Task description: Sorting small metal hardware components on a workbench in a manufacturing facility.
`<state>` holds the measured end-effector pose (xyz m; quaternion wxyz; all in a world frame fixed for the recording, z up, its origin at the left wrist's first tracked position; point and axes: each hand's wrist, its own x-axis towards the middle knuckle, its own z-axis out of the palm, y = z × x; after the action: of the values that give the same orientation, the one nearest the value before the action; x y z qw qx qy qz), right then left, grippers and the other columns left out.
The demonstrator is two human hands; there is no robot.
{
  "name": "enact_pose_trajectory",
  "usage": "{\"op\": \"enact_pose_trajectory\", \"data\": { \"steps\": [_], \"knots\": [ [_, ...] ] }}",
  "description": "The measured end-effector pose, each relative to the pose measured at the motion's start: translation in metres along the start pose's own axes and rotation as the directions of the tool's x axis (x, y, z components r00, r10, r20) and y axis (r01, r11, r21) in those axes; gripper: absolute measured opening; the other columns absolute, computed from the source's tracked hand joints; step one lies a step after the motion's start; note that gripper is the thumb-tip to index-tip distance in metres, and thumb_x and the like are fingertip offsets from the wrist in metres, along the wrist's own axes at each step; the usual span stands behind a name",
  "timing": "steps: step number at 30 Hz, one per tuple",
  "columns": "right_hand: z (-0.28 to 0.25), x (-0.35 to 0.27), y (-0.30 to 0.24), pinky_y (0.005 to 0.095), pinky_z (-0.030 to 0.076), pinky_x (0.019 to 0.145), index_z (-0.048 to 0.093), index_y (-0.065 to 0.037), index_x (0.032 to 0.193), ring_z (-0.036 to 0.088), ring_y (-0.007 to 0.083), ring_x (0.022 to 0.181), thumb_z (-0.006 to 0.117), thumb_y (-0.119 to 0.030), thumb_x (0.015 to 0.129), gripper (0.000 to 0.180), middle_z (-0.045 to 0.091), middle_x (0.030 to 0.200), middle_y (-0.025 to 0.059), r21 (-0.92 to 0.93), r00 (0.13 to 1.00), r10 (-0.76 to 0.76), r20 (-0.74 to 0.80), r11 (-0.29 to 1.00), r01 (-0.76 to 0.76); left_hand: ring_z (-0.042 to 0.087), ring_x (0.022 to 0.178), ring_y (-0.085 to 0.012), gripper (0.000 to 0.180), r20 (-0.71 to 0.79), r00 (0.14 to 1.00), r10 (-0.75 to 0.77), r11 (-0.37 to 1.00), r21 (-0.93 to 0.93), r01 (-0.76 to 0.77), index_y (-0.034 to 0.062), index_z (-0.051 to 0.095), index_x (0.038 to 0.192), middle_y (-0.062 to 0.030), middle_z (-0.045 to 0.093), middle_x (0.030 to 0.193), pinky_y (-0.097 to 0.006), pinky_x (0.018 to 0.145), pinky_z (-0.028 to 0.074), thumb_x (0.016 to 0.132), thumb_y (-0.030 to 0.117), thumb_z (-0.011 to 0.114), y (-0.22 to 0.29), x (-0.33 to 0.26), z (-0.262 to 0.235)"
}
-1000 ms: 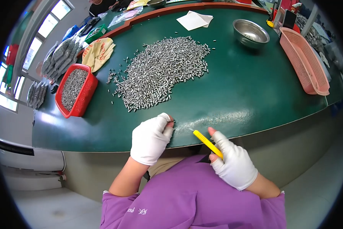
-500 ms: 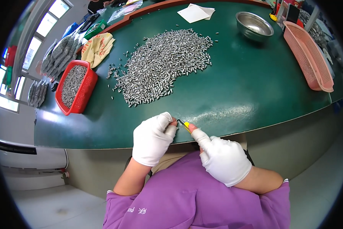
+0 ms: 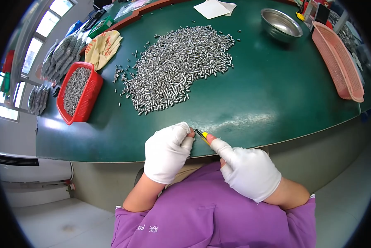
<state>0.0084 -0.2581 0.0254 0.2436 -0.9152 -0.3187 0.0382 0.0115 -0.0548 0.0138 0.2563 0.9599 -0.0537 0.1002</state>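
Note:
Both hands wear white gloves with bare fingertips, and they meet at the near edge of the table. My left hand (image 3: 165,153) is closed in a pinch; whatever sits between its thumb and fingertip is too small and hidden to make out. In my right hand (image 3: 251,171) is a slim tool with a yellow handle (image 3: 205,134) and a thin dark tip, its index finger stretched along the handle. The tip reaches the left fingertips. Beyond the hands spreads a big heap of small shiny metal cylinders (image 3: 177,70).
A red basket (image 3: 95,89) holding similar small metal parts stands at the left. Behind it lie a yellowish cloth sack (image 3: 103,48) and grey filled bags (image 3: 63,58). A metal bowl (image 3: 281,25), white papers (image 3: 213,9) and a pink basket (image 3: 338,62) are on the far and right sides.
My right hand has shifted slightly right and down, and the tool tip and left fingertips have shifted a little right. Both grips look the same; the view has turned slightly.

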Motion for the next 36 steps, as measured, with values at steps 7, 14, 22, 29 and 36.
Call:
{"op": "enact_pose_trajectory", "data": {
  "steps": [7, 14, 22, 29, 36],
  "knots": [
    [-0.011, 0.004, -0.002, 0.0378, 0.052, 0.05, 0.052, -0.007, 0.137, 0.062, 0.0259, 0.053, 0.059, -0.013, 0.082, 0.056, 0.06, 0.063, 0.0084, -0.046, 0.999, -0.019, 0.049, 0.999, 0.021, 0.065, 0.069, -0.0285, 0.007, -0.021, 1.0, 0.012, 1.0, 0.009, -0.012, 0.0125, 0.062, 0.082, -0.0079, 0.065, 0.074, -0.037, 0.061, 0.05, 0.078, 0.008, 0.067, 0.001, 0.002, 0.002],
    [-0.011, 0.001, 0.002, 0.0372, 0.052, 0.052, 0.049, -0.013, 0.14, 0.061, 0.0258, 0.055, 0.058, -0.013, 0.082, 0.059, 0.058, 0.065, 0.0074, -0.091, 1.0, 0.02, -0.007, 0.996, -0.02, 0.063, 0.063, -0.0219, 0.007, -0.031, 1.0, -0.005, 1.0, 0.026, 0.005, 0.0066, 0.063, 0.085, -0.0076, 0.064, 0.071, -0.031, 0.06, 0.049, 0.081, 0.005, 0.068, 0.001, 0.001, 0.002],
    [-0.027, 0.028, 0.076, 0.0392, 0.051, 0.069, 0.059, -0.02, 0.132, 0.06, 0.0272, 0.078, 0.055, -0.004, 0.084, 0.051, 0.06, 0.096, 0.0097, -0.469, 0.902, 0.08, -0.423, 0.833, -0.294, 0.028, 0.05, -0.0049, 0.017, 0.197, 0.948, -0.25, 0.221, -0.941, 0.254, 0.0103, 0.051, 0.097, 0.0037, 0.039, 0.07, -0.022, 0.045, 0.022, 0.095, 0.024, 0.06, -0.037, 0.001, -0.012],
    [-0.04, 0.078, 0.054, 0.039, 0.05, 0.076, 0.067, -0.014, 0.101, 0.062, 0.0263, 0.09, 0.071, -0.01, 0.074, 0.028, 0.064, 0.097, 0.0053, -0.389, 0.935, -0.249, -0.252, 0.911, 0.137, 0.03, 0.048, -0.0081, 0.016, 0.379, 0.922, -0.085, -0.295, -0.893, 0.34, 0.0105, 0.05, 0.09, -0.0019, 0.043, 0.069, -0.023, 0.045, 0.024, 0.1, 0.022, 0.046, -0.044, 0.016, -0.018],
    [0.0, 0.144, 0.044, 0.0445, 0.05, 0.068, 0.065, -0.012, 0.083, 0.062, 0.0314, 0.079, 0.071, -0.028, 0.077, 0.017, 0.06, 0.08, 0.0102, -0.229, 0.917, -0.387, -0.093, 0.905, 0.358, 0.034, 0.052, -0.0062, 0.015, 0.352, 0.917, -0.189, -0.207, -0.927, 0.313, 0.0139, 0.051, 0.094, -0.0021, 0.051, 0.077, -0.021, 0.047, 0.027, 0.099, 0.028, 0.054, -0.041, 0.016, -0.009]
  ]
}}
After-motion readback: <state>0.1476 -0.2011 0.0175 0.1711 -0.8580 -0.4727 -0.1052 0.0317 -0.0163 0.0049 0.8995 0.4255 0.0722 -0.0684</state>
